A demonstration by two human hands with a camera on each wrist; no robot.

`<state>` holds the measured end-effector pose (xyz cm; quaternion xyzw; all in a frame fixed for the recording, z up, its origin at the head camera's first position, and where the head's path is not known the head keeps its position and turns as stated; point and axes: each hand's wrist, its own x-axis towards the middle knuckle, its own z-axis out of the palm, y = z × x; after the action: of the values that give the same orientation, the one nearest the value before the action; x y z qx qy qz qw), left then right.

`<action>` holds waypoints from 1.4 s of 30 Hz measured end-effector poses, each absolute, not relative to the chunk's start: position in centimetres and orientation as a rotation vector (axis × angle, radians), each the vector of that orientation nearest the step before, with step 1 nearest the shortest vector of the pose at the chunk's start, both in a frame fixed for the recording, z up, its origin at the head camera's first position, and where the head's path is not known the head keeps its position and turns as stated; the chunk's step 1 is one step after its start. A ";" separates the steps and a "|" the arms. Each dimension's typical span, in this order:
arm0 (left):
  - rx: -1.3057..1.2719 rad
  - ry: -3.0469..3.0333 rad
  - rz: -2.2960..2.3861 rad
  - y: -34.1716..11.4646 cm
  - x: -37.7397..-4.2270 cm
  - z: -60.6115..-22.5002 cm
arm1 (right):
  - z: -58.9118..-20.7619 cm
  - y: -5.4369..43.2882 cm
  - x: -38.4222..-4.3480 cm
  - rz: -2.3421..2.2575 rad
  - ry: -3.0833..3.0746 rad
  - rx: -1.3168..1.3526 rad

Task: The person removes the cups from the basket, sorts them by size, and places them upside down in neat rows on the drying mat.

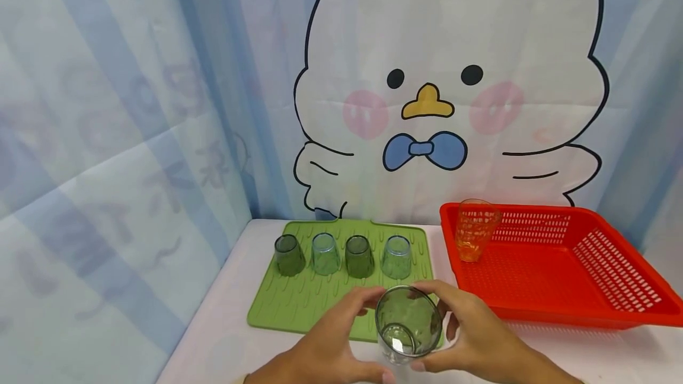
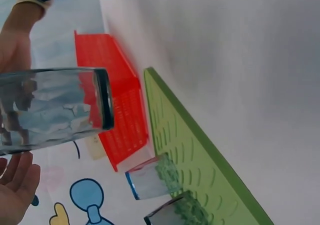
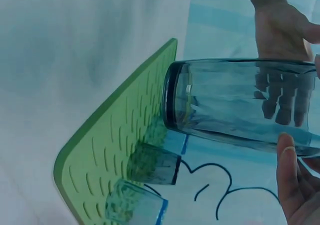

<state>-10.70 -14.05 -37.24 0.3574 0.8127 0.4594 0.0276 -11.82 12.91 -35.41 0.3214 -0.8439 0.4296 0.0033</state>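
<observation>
In the head view a grey-tinted drinking glass (image 1: 408,322) is held in the air over the front edge of a green mat (image 1: 299,310), its mouth facing up toward me. My right hand (image 1: 469,328) grips it from the right, fingers at the far rim and thumb low on the near side. On the other side my left hand (image 1: 333,336) has its fingertips right at the rim, with its thumb apart from the glass. Through the glass wall, the right wrist view shows the left hand's extended fingers (image 3: 285,97). The held glass's thick base (image 2: 104,99) points toward the mat.
Several small glasses (image 1: 359,258) stand upside down in a row along the mat's back, dark and pale ones alternating. To the right is a red plastic basket (image 1: 629,319) with a tall clear glass (image 1: 476,230) in its back left corner. A cartoon-printed curtain (image 1: 427,28) hangs behind.
</observation>
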 end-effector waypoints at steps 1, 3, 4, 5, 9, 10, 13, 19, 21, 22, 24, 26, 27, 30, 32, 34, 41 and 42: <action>1.112 2.526 1.409 -13.9 -10.7 -37.3 | -35.5 12.8 -11.8 1.359 -2.640 1.009; 1.118 2.557 1.389 -13.7 -10.7 -37.3 | -35.6 12.6 -11.9 1.361 -2.634 1.006; 1.131 2.582 1.370 -13.6 -10.7 -37.3 | -35.7 12.5 -11.9 1.367 -2.643 0.994; 1.128 2.601 1.358 -13.6 -10.6 -37.2 | -35.8 12.5 -11.9 1.372 -2.657 0.980; 1.106 2.653 1.333 -13.3 -10.6 -37.1 | -36.1 12.1 -11.9 1.403 -2.709 0.931; 1.094 2.665 1.329 -13.3 -10.7 -37.1 | -36.2 12.0 -11.8 1.409 -2.711 0.930; 1.070 2.688 1.328 -13.2 -10.7 -37.1 | -36.5 11.9 -11.9 1.422 -2.676 0.942; 1.073 2.735 1.335 -13.5 -10.5 -36.8 | -37.4 11.7 -12.2 1.565 -2.587 1.044; 1.054 2.733 1.369 -13.6 -10.4 -36.4 | -37.8 11.6 -12.5 1.687 -2.577 1.086; 1.048 2.726 1.391 -13.6 -10.4 -36.2 | -38.0 11.5 -12.6 1.770 -2.565 1.111; 1.058 2.706 1.449 -13.7 -10.3 -35.6 | -38.6 11.3 -12.8 1.964 -2.557 1.128; 1.097 2.693 1.507 -13.8 -10.3 -35.1 | -39.2 11.1 -13.1 2.095 -2.561 1.120; 1.124 2.690 1.527 -13.8 -10.3 -34.8 | -39.5 11.0 -13.2 2.129 -2.563 1.117; 1.218 2.697 1.553 -14.0 -10.4 -34.2 | -40.5 10.7 -13.4 2.096 -2.643 1.053; 1.262 2.712 1.546 -14.1 -10.4 -33.9 | -41.1 10.6 -13.6 2.084 -2.645 1.065; 1.279 2.718 1.541 -14.2 -10.4 -33.6 | -41.7 10.4 -13.7 2.068 -2.618 1.104; 1.347 2.742 1.536 -14.2 -10.5 -33.7 | -43.3 9.3 -13.9 2.113 -2.330 1.331; 1.357 2.747 1.534 -14.2 -10.6 -33.7 | -43.4 9.2 -13.9 2.111 -2.302 1.341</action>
<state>-10.56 -14.22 -33.74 0.3920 0.7936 0.4432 -0.1419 -13.93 9.21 -43.44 0.3912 -0.6717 0.6159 -0.1283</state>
